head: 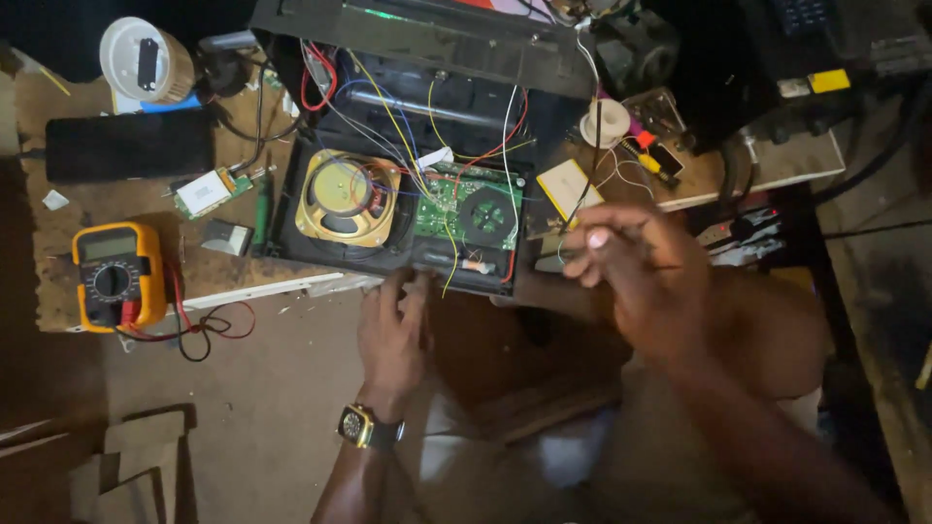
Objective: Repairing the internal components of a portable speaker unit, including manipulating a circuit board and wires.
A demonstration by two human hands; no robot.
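At the far left of the worn wooden bench (58,281), a yellow handheld multimeter with a round dial (117,277) lies face up, its red and black leads (209,325) trailing over the bench edge, seemingly parked within easy reach. Above it rests a flat black slab, probably a phone (129,145), and a small circuit board with a white cell taped on (209,190).

Right of these sits the opened black plastic radio case (398,209), its back panel propped up behind so that the inside faces the wearer. Inside, a round speaker with a gold-coloured frame (348,197) lies left of a green circuit board (469,209), with red, yellow, white and blue wires (408,136) looping between them.

The left hand (393,335), a gold-toned watch (361,425) at the wrist, rests flat with its fingers loosely spread on the near rim of the case, apparently steadying it; it grips nothing. The circuit board lies just beyond those fingertips.

The right hand (636,272) hovers to the right of the case, off its near corner, fingers pinched together on a thin dark rod-like tool (590,184), blurred, that runs up from the fingers beside the case. A white spool of thin wire (606,121) stands on the bench beyond it.
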